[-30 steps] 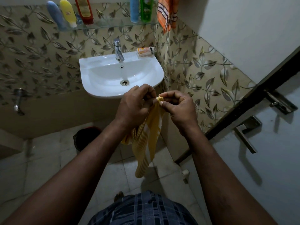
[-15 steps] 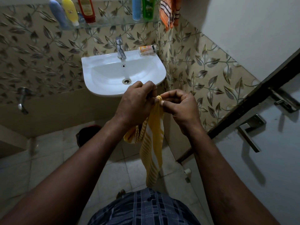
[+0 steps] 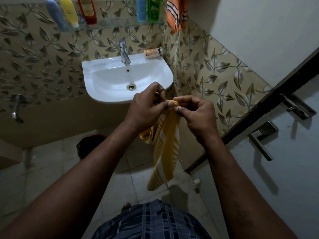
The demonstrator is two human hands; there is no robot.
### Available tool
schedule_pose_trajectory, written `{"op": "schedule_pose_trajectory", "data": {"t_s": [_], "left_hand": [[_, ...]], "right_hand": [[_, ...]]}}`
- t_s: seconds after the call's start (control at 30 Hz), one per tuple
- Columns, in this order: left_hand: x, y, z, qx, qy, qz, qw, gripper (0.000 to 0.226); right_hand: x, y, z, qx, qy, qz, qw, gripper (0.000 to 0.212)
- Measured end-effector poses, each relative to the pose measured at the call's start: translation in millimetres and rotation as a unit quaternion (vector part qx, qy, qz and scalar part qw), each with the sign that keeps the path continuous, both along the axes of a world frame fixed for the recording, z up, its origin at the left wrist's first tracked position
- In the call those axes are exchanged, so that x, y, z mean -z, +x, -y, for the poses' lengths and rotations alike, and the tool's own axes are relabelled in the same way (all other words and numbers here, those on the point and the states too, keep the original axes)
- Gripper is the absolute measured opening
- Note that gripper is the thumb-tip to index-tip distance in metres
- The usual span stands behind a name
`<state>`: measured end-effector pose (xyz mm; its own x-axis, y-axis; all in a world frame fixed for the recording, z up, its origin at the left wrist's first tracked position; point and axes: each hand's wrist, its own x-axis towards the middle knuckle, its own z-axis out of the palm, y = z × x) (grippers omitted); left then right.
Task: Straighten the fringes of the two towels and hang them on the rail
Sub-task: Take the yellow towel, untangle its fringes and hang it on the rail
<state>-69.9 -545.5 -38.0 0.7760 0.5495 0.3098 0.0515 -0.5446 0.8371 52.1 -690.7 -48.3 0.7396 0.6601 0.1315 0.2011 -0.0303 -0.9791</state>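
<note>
A yellow towel with white stripes (image 3: pixel 166 149) hangs down in front of me, below the sink. My left hand (image 3: pixel 146 109) and my right hand (image 3: pixel 196 114) both pinch its top edge, fingertips close together at its bunched top end. The rest of it dangles toward the floor. An orange striped towel (image 3: pixel 176 12) with a loose fringe hangs at the top of the view, by the right end of the glass shelf; whatever holds it is out of view.
A white sink (image 3: pixel 158 69) with a tap (image 3: pixel 124 52) is on the tiled wall ahead. A glass shelf (image 3: pixel 112 25) above carries several bottles. A grey door (image 3: pixel 284 169) with a handle (image 3: pixel 260 140) stands right. A dark bucket (image 3: pixel 89 145) sits on the floor.
My hands stay pinched at the towel's top edge, with my left fingers shifting slightly. The hanging part has swung a little.
</note>
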Motion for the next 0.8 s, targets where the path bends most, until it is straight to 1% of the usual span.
{"op": "schedule_pose_trajectory", "data": {"t_s": [0.07,0.13,0.2,0.3,0.37,0.47,0.5,0.53,0.6,0.67,0.73,0.8], "left_hand": [[2.7,-0.9,-1.1,0.038,-0.024,-0.017,0.999,0.036],[13.0,-2.5,0.8,0.056,0.003,-0.067,0.996,0.034],[29.5,-5.0,4.1,0.041,0.008,-0.103,0.994,0.031],[51.7,-9.9,7.4,0.001,-0.025,-0.123,0.992,0.024],[63.0,-12.6,9.8,-0.001,-0.027,-0.149,0.988,0.024],[81.6,-13.8,13.2,0.024,0.031,-0.214,0.976,0.028],[87.5,-13.7,13.3,0.024,0.041,-0.236,0.970,0.025],[92.1,-13.3,12.4,0.019,0.051,-0.262,0.964,0.017],[99.5,-15.2,9.3,0.003,0.096,-0.294,0.951,0.010],[103.8,-21.4,2.8,-0.015,0.161,-0.289,0.944,0.008],[107.7,-30.2,-9.0,-0.050,0.215,-0.276,0.935,0.009],[109.1,-39.9,-23.1,-0.093,0.235,-0.252,0.934,0.010]], "right_hand": [[-4.7,3.2,1.9,0.025,0.022,-0.012,0.999,0.023],[-9.9,7.0,2.6,0.050,0.046,-0.031,0.997,0.022],[-14.1,10.8,1.4,0.070,0.057,-0.044,0.995,0.021],[-18.6,16.5,1.7,0.114,0.061,-0.074,0.989,0.022],[-23.5,17.6,3.1,0.122,0.069,-0.094,0.986,0.021],[-40.3,15.4,3.0,0.098,0.105,-0.118,0.983,0.020],[-46.9,16.3,3.2,0.088,0.121,-0.122,0.981,0.020],[-53.7,17.9,3.8,0.078,0.135,-0.123,0.980,0.020],[-65.0,22.1,5.9,0.057,0.151,-0.108,0.981,0.019],[-68.3,28.8,7.5,0.056,0.146,-0.080,0.985,0.019],[-61.5,38.8,7.6,0.095,0.129,-0.073,0.984,0.021],[-49.2,51.7,9.5,0.149,0.108,-0.078,0.980,0.024]]}}
